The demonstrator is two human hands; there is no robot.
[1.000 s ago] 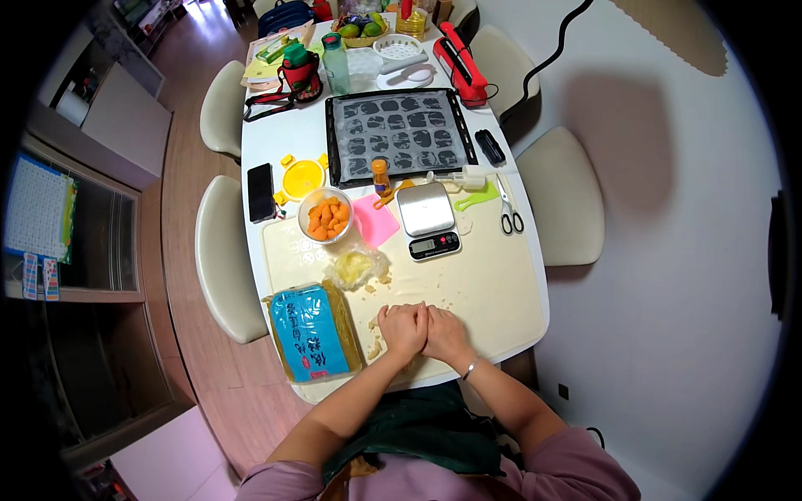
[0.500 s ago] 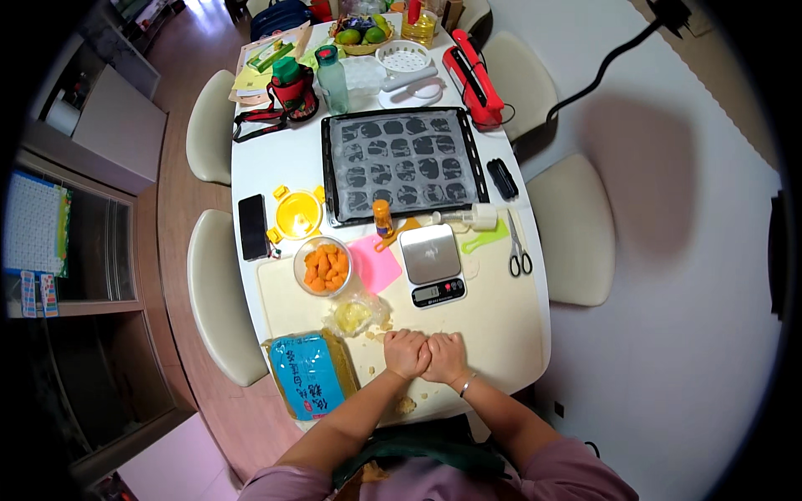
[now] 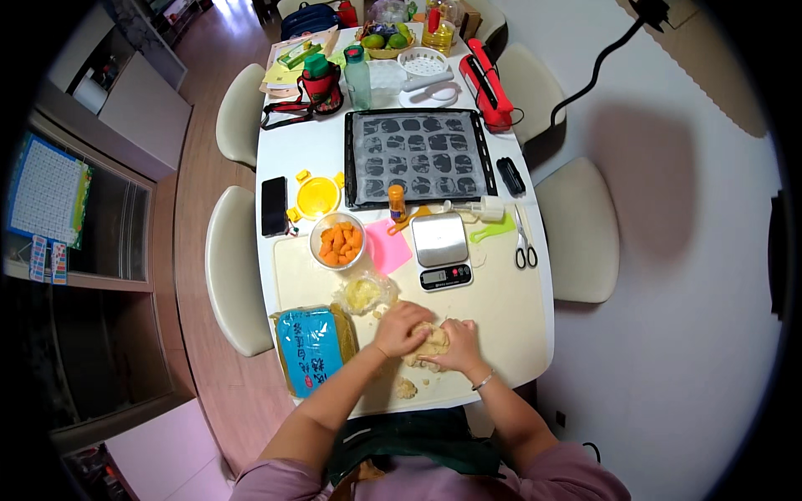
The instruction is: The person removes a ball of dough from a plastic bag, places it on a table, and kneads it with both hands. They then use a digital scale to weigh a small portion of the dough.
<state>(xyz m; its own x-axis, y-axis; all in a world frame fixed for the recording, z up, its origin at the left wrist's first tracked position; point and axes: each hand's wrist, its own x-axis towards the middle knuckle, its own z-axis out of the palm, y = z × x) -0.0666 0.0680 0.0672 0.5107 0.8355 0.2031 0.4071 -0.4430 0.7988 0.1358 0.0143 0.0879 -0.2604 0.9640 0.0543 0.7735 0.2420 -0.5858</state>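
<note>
A pale, crumbly lump of dough [image 3: 429,342] is between my hands on the cream mat [image 3: 501,334]. My left hand [image 3: 403,328] curls over its left side, and my right hand [image 3: 460,346] grips its right side with the thumb across the front. A smaller dough scrap [image 3: 406,388] and crumbs lie on the mat nearer to me. Left of my left hand is a clear plastic bag with something pale yellow [image 3: 362,293] in it. Beyond the hands stands a digital kitchen scale [image 3: 440,240], its steel plate bare.
A blue-labelled package [image 3: 309,351] lies left of my forearm. Behind it are a bowl of orange pieces [image 3: 338,242], a pink sheet [image 3: 389,247] and a yellow lid [image 3: 318,197]. Scissors [image 3: 524,242] lie at the right. A lined black baking tray [image 3: 419,154] is farther back.
My hands have parted from being clasped together and now show the dough lump between them. The view has shifted slightly, so the table sits farther right.
</note>
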